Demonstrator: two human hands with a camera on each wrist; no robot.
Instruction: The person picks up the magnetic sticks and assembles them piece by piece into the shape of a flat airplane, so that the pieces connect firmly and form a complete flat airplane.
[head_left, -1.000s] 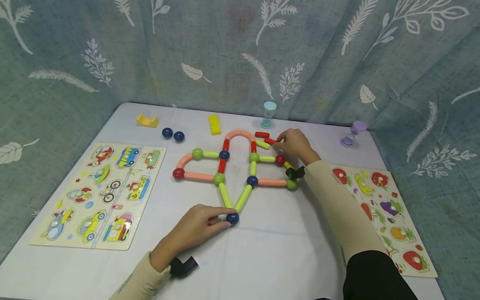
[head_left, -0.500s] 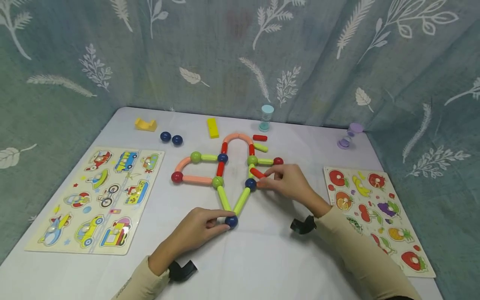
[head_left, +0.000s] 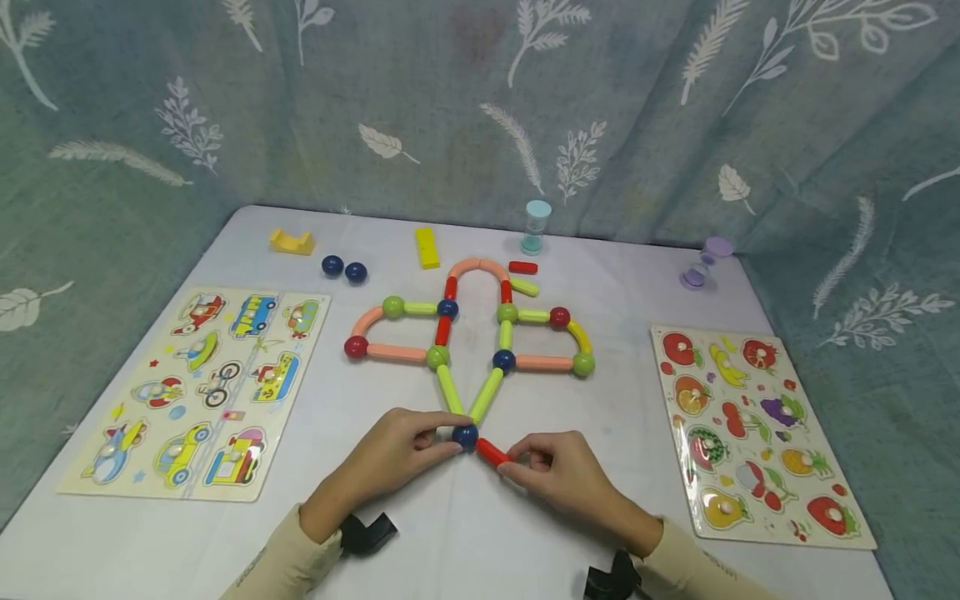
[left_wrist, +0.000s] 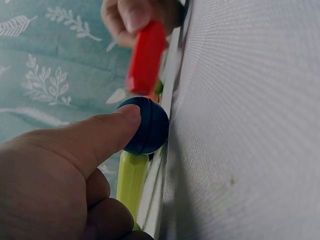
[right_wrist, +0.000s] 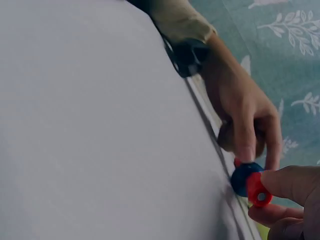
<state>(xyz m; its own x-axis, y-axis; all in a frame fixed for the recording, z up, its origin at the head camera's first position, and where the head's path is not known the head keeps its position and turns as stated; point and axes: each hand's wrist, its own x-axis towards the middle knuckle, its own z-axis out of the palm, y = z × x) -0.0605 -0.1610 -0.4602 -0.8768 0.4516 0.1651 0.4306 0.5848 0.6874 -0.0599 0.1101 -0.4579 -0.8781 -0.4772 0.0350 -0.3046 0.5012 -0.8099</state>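
Observation:
My left hand (head_left: 397, 450) pinches the dark blue ball (head_left: 465, 437) at the bottom point of a flat figure built from magnetic rods and balls. Two lime green rods (head_left: 487, 396) run up from that ball in a V. Between thumb and fingers of my right hand (head_left: 566, 479) is a short red magnetic rod (head_left: 492, 452), tilted, its free end right by the ball's right side. In the left wrist view a narrow gap shows between the red rod (left_wrist: 146, 57) and the blue ball (left_wrist: 145, 125). The right wrist view shows the rod's metal-tipped end (right_wrist: 261, 196).
A vehicle puzzle board (head_left: 202, 392) lies left, a fruit puzzle board (head_left: 757, 433) right. Behind the figure are two blue balls (head_left: 344, 269), a yellow block (head_left: 427, 248), a loose red rod (head_left: 522, 267), a green rod (head_left: 525, 287) and two hourglasses (head_left: 536, 227), (head_left: 705, 262).
My right hand has picked a red rod from the back of the table and brought it toward me to the bottom blue ball. My left hand has stayed on that ball.

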